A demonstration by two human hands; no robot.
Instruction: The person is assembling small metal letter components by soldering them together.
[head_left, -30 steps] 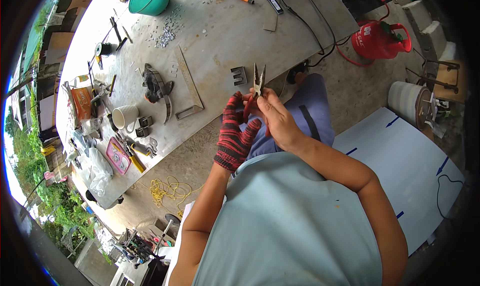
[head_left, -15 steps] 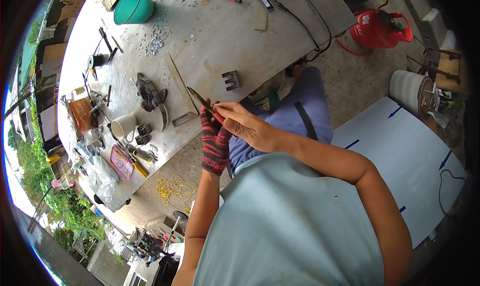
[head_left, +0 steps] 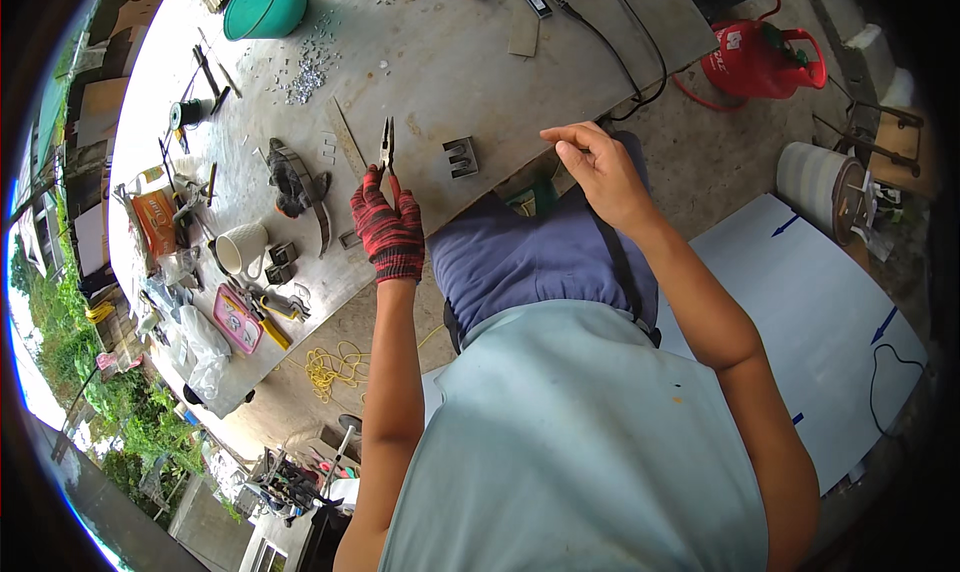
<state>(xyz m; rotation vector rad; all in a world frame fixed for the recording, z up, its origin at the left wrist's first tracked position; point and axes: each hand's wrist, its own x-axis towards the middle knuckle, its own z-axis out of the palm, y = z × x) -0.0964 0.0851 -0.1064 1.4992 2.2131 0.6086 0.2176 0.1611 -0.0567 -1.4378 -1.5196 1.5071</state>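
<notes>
My left hand (head_left: 387, 222), in a red and black striped fingerless glove, grips needle-nose pliers (head_left: 388, 149) by their red handles. Their dark jaws point up, over the table's near edge. To the right, my bare right hand (head_left: 603, 169) is raised above my lap, fingers stretched out and holding nothing. Between the hands, a small bent metal bracket (head_left: 461, 158) with notches sits on the metal table (head_left: 440, 82). Left of the pliers lie a metal ruler (head_left: 347, 135) and a thin notched metal strip (head_left: 328, 147).
A dark glove (head_left: 290, 180), a white mug (head_left: 241, 249), a pink tray (head_left: 238, 320) and yellow-handled tools (head_left: 268, 327) crowd the table's left side. A green bucket (head_left: 264, 7) stands at the back beside metal scraps (head_left: 307, 77). A red gas cylinder (head_left: 757, 60) is at the right.
My hands have moved apart. The left swung left with the pliers, now pointing upward; the right let go of them and moved right, fingers opening.
</notes>
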